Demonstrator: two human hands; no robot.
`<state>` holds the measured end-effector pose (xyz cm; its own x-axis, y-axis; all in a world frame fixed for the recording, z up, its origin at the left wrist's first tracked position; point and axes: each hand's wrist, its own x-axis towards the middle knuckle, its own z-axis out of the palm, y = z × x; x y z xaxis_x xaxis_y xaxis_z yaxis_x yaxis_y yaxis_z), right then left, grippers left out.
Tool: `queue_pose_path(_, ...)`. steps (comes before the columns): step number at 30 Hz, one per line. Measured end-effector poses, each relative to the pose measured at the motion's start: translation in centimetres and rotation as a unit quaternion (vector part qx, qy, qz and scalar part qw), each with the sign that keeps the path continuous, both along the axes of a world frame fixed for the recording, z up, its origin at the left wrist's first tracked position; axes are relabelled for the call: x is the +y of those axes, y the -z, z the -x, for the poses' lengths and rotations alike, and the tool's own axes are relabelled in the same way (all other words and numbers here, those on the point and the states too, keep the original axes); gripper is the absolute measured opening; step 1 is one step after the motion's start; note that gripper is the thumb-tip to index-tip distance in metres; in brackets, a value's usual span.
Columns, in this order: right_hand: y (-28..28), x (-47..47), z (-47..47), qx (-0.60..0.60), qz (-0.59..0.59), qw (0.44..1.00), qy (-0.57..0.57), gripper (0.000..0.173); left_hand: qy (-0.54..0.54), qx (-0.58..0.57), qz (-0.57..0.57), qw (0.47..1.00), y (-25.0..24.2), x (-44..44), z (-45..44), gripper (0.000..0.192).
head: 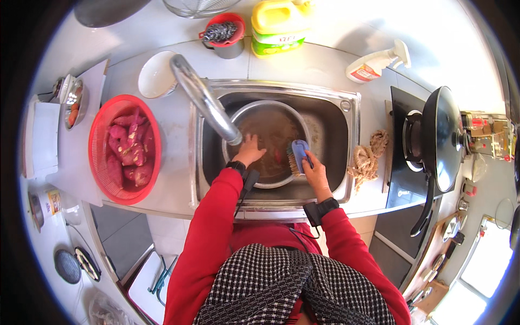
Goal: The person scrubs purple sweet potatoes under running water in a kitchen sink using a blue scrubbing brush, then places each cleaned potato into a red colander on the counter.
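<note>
My left hand (pixel 251 151) reaches into the left side of a round metal basin (pixel 273 104), its fingers spread at the brown, murky water (pixel 266 134). Nothing shows in that hand, though the water may hide the fingertips. With my right hand (pixel 316 172) I grip a blue scrub brush (pixel 300 156) over the basin's right rim, its bristles facing left. A blurred reddish shape (pixel 278 155) lies under the water. The basin sits inside a stainless steel sink (pixel 331 122). On the counter at the left, a red plastic colander (pixel 95 162) holds several purple-skinned sweet potatoes (pixel 130 148).
A chrome faucet (pixel 205 99) arches over the sink's left part. Behind stand a white bowl (pixel 156 75), a yellow-green jug (pixel 278 30) and a spray bottle (pixel 371 67). A tan mesh cloth (pixel 365 162) lies right of the sink, before a lidded wok (pixel 440 138) on the stove.
</note>
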<state>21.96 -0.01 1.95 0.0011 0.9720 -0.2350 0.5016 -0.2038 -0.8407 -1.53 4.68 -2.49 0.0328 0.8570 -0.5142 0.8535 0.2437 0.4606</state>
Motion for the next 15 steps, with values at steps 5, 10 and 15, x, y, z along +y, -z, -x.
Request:
queue_pose_path(5,0.1,-0.5,-0.8,0.041,0.03,0.998,0.023,0.034,0.072,0.056,0.034,0.995,4.5,0.5,-4.1,0.072)
queue_pose_path(10,-0.4,-0.5,-1.4,0.044,0.011,0.998,0.032,0.033,0.117,0.001,0.035,0.992,3.0,-0.7,-8.7,0.062)
queue_pose_path(15,-1.2,-0.4,-1.4,0.063,0.011,0.997,0.044,0.034,0.027,-0.196,0.281,0.939,0.1,-1.8,-7.5,0.058)
